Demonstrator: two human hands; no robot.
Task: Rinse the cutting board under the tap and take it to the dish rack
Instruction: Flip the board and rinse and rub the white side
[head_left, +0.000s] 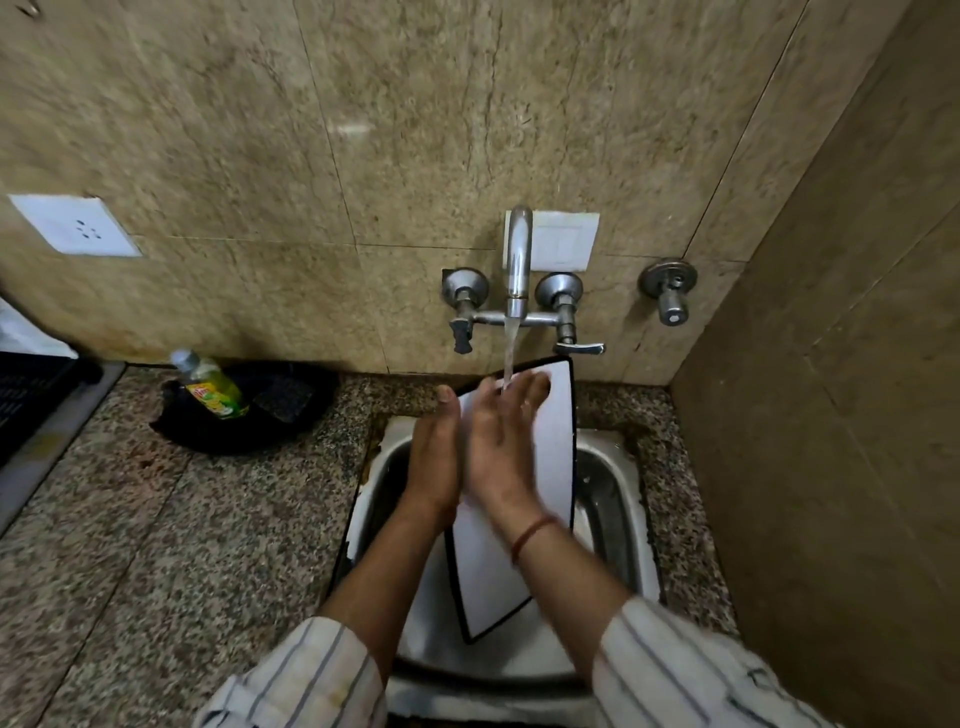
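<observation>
A white cutting board (553, 447) with a black rim stands tilted on its long side over the steel sink (618, 483). Water runs from the wall tap (518, 260) onto the board's top end. My left hand (434, 457) grips the board's left edge, thumb up along it. My right hand (506, 431) lies flat on the board's white face, fingers spread under the stream. The board's lower end reaches toward the sink's front.
A green dish-soap bottle (213, 389) leans in a black pan (244, 410) on the granite counter (156, 545) to the left. A dark crate (31, 395) sits at the far left edge. A side wall (831, 467) closes the right.
</observation>
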